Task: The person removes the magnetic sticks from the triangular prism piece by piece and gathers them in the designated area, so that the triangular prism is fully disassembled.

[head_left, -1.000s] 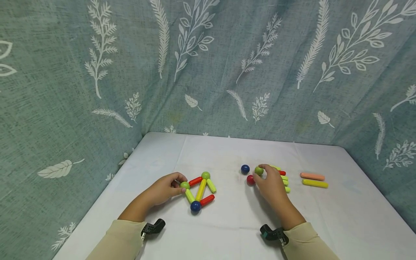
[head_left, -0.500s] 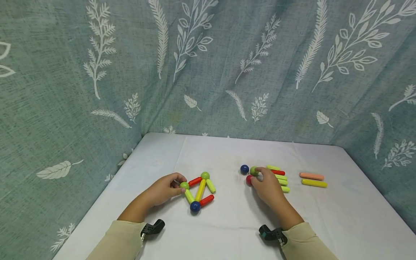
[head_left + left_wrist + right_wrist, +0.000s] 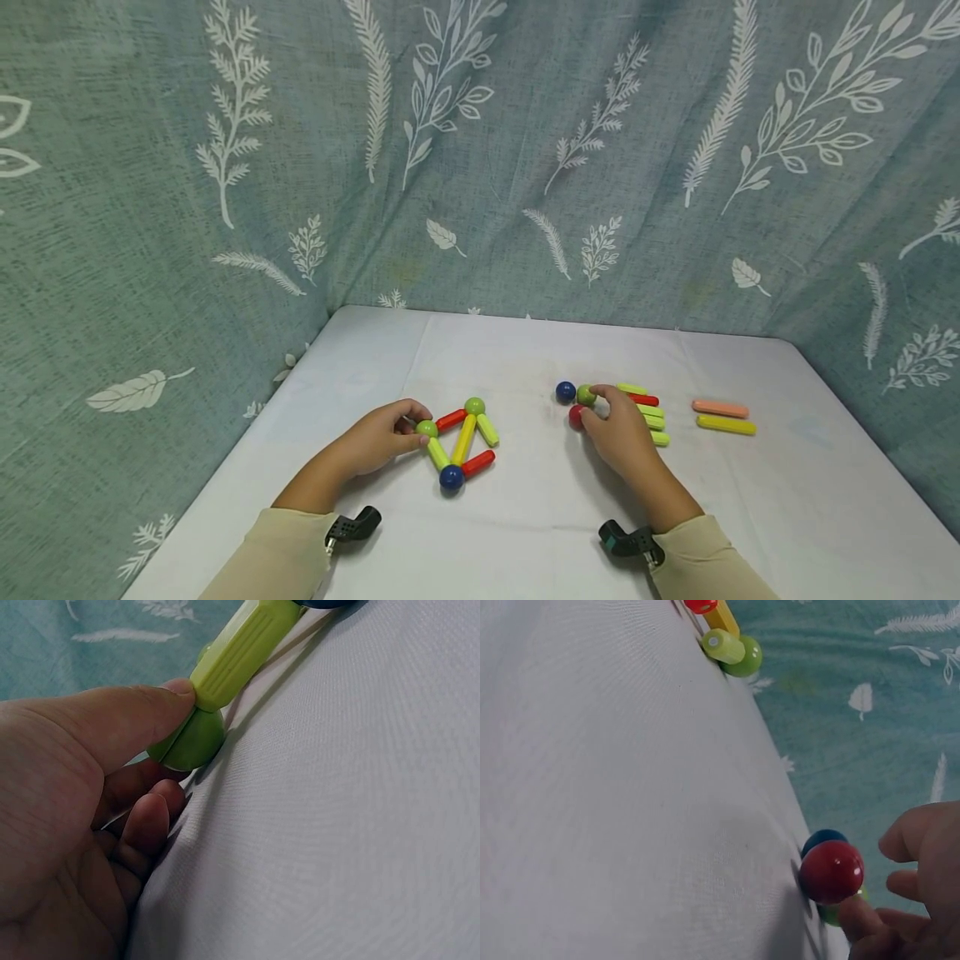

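My left hand [image 3: 382, 437] pinches a green ball [image 3: 191, 742] between thumb and fingers. This ball is a corner of a flat figure of rods and balls. A light-green rod [image 3: 437, 454] runs from it to a blue ball [image 3: 452, 477]; a red rod [image 3: 452, 419] runs to another green ball [image 3: 475, 406]. A yellow rod [image 3: 464, 439] joins the blue ball and that green ball. My right hand [image 3: 622, 429] is at a loose red ball [image 3: 832, 871] and green ball [image 3: 587, 395], fingers spread, none wrapped round a ball. Another blue ball [image 3: 566, 392] lies beside them.
Short light-green rods [image 3: 649, 422] and a red rod [image 3: 642, 399] lie behind and right of my right hand. Farther right lie an orange rod [image 3: 720, 408] and a long yellow rod [image 3: 726, 425]. A patterned curtain [image 3: 480, 167] stands behind the white table [image 3: 540, 533].
Over the first half second, the loose green ball and my right fingers shifted slightly left, towards the blue ball. Since then little has moved. My left hand stays on the figure's green ball.
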`<state>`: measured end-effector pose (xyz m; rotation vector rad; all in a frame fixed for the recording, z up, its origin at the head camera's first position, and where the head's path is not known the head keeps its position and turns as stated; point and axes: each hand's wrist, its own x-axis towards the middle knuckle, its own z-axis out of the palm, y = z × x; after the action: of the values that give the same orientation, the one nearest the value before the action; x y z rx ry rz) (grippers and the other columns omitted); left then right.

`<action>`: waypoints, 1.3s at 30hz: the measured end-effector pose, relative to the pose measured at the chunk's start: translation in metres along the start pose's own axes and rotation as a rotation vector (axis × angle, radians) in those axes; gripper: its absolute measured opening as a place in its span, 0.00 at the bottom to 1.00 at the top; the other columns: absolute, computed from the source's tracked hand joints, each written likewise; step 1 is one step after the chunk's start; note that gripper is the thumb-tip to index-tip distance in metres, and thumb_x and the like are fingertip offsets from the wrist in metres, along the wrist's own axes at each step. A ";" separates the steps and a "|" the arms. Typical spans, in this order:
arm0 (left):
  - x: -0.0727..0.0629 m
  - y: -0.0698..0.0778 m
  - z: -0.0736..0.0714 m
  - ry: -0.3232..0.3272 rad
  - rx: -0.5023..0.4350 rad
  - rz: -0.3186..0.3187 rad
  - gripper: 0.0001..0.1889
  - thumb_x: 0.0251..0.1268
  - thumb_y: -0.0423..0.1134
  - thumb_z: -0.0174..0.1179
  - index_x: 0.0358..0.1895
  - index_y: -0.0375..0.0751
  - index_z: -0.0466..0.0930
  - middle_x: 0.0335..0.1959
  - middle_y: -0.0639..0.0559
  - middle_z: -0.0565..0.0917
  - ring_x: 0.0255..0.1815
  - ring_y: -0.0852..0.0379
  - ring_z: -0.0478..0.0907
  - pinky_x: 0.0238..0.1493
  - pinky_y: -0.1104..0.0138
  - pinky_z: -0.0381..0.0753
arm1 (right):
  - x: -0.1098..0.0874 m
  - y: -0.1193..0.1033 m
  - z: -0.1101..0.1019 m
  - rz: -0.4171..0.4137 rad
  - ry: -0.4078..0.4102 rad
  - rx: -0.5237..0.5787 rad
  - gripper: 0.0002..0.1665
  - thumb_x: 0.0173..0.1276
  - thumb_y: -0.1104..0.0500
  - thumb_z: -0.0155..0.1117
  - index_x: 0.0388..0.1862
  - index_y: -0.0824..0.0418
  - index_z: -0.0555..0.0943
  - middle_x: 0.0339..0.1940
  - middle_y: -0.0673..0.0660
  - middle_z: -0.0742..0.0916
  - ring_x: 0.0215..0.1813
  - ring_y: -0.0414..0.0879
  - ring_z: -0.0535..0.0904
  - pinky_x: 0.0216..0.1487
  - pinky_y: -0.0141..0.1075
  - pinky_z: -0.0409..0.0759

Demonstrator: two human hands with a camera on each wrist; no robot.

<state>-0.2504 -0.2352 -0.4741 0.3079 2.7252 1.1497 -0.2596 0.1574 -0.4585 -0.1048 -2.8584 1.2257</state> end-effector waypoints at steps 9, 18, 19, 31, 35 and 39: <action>0.000 0.001 0.000 -0.005 -0.003 -0.011 0.15 0.67 0.47 0.73 0.53 0.55 0.82 0.43 0.56 0.82 0.45 0.56 0.76 0.46 0.61 0.76 | -0.012 -0.015 0.003 -0.072 -0.033 0.144 0.21 0.76 0.54 0.64 0.65 0.56 0.80 0.61 0.55 0.84 0.47 0.50 0.80 0.43 0.38 0.81; -0.001 0.000 0.001 -0.004 -0.006 -0.015 0.14 0.68 0.46 0.72 0.53 0.55 0.82 0.43 0.56 0.82 0.45 0.56 0.76 0.47 0.61 0.76 | -0.038 -0.041 0.025 -0.177 -0.300 0.087 0.15 0.73 0.54 0.71 0.56 0.51 0.84 0.51 0.48 0.87 0.40 0.47 0.81 0.38 0.40 0.81; -0.001 0.000 0.001 -0.004 -0.008 -0.015 0.14 0.68 0.46 0.72 0.53 0.55 0.82 0.43 0.56 0.82 0.45 0.56 0.76 0.47 0.61 0.76 | -0.041 -0.044 0.028 -0.191 -0.329 0.084 0.14 0.73 0.53 0.71 0.56 0.50 0.84 0.51 0.48 0.87 0.39 0.46 0.81 0.37 0.40 0.80; 0.002 0.000 -0.002 -0.017 -0.008 -0.012 0.15 0.67 0.47 0.73 0.53 0.55 0.82 0.45 0.57 0.83 0.46 0.57 0.78 0.48 0.61 0.77 | -0.062 -0.063 0.048 -0.308 -0.480 -0.042 0.19 0.71 0.53 0.73 0.59 0.49 0.84 0.52 0.46 0.86 0.43 0.43 0.80 0.44 0.40 0.81; 0.003 0.000 -0.001 -0.016 -0.007 -0.002 0.15 0.68 0.48 0.72 0.53 0.55 0.82 0.44 0.57 0.83 0.46 0.57 0.78 0.48 0.61 0.78 | -0.066 -0.066 0.054 -0.317 -0.497 -0.069 0.21 0.69 0.53 0.74 0.60 0.48 0.83 0.51 0.44 0.86 0.44 0.42 0.79 0.49 0.42 0.81; 0.003 -0.002 0.000 -0.012 -0.013 0.001 0.15 0.68 0.47 0.73 0.53 0.54 0.82 0.44 0.56 0.83 0.46 0.56 0.78 0.47 0.61 0.78 | -0.067 -0.069 0.060 -0.306 -0.504 -0.074 0.26 0.68 0.53 0.75 0.65 0.48 0.81 0.50 0.43 0.85 0.45 0.42 0.79 0.54 0.44 0.82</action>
<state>-0.2536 -0.2352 -0.4756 0.3137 2.7068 1.1621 -0.1994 0.0622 -0.4498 0.7113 -3.1517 1.2212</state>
